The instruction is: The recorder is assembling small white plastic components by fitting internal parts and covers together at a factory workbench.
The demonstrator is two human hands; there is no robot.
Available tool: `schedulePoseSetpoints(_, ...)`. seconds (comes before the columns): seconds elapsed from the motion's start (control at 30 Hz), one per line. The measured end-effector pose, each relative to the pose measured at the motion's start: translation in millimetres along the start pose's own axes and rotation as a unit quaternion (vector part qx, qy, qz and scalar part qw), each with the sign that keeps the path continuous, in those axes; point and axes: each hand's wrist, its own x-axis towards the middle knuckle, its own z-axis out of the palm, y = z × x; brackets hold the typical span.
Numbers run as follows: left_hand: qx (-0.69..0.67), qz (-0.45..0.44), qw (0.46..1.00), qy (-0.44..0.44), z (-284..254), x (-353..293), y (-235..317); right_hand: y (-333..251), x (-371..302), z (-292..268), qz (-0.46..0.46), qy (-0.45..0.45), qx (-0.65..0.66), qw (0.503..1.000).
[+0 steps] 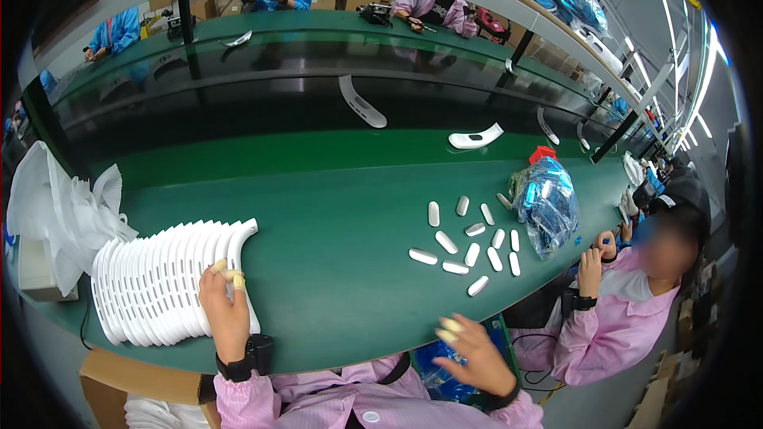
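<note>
A row of curved white plastic pieces with slots (151, 286) stands packed side by side at the left of the green table. My left hand (225, 310), with yellow cots on its fingertips, is closed around the rightmost piece of that row. Over the table's near edge hovers my right hand (474, 359), fingers apart and holding nothing; it also wears fingertip cots. Beneath it sits a bin with blue plastic film (445, 377). Several small oblong silvery-white pieces (472, 254) lie scattered right of the table's middle.
A bulging clear plastic bag (547, 206) lies at right, with a red piece (543, 154) behind it. White foam wrap (60, 214) is heaped at far left. Beyond runs a dark conveyor (278, 103) carrying curved white pieces. A co-worker in pink (620, 310) sits at right.
</note>
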Motion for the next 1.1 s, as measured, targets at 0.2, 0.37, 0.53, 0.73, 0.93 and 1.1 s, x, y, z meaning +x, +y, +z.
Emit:
schedulePoseSetpoints(0.2, -0.012, 0.02, 1.0, -0.005, -4, 3, 12, -55, 84, 93, -0.234, -0.172, -0.063, 0.955)
schedulePoseSetpoints(0.37, 0.014, 0.016, 1.0, -0.01, -4, 2, 13, -48, 171, 113, -0.182, -0.139, -0.102, 0.968)
schedulePoseSetpoints(0.53, 0.008, 0.002, 0.999, -0.039, -8, 3, 17, -13, 176, 98, -0.034, -0.111, -0.091, 0.989)
schedulePoseSetpoints(0.73, 0.019, -0.008, 0.999, -0.039, -10, 0, 20, -2, 26, 59, 0.164, -0.113, -0.093, 0.976)
schedulePoseSetpoints(0.93, 0.021, -0.02, 0.999, -0.042, -8, 2, 22, -18, -14, 24, 0.205, -0.129, -0.057, 0.969)
schedulePoseSetpoints(1.1, 0.037, 0.019, 0.999, -0.014, -6, 2, 21, -41, 68, 64, -0.157, -0.185, -0.03, 0.97)
